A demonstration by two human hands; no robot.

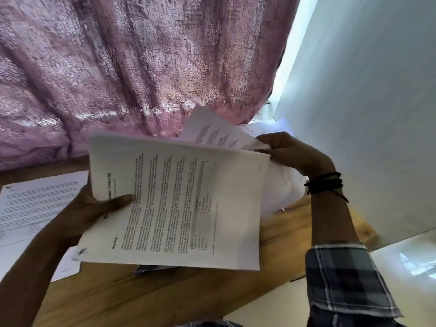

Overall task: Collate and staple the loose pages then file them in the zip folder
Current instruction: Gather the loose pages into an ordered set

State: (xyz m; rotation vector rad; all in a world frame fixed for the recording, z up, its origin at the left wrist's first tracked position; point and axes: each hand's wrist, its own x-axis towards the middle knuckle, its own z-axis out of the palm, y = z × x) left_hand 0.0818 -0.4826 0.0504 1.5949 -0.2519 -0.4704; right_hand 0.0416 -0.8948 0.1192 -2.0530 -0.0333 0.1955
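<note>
- Hands hold a sheaf of white printed pages [179,204] above a light brown wooden table [151,296], the sheaf lifted clear of the tabletop and tilted toward the camera.
- The left hand [94,208] grips the sheaf's left edge, thumb pressed flat across the top sheet near a heading, the other fingers hidden underneath; its forearm rises bare from the lower left.
- The right hand [292,154] is closed on the far right corner of the pages, fingers curled around several sheets that fan up and away behind the top one.
- A black corded bracelet [325,182] wraps the right wrist, and a dark plaid sleeve [346,284] covers the forearm below it.
- The top sheet lies sideways to the viewer: black paragraphs of text, a bold "Section 1" heading and a small shaded table near its right side; the smaller wording is too blurred to read.
- The fanned sheets [212,131] behind also carry print and sit unevenly, edges not squared.
- More white printed sheets [35,208] rest flat on the table at the left, partly under the left forearm.
- A dark, thin object [153,269] shows just beneath the sheaf's lower edge; what it is cannot be told.
- A pink patterned curtain [132,67] hangs behind the table.
</note>
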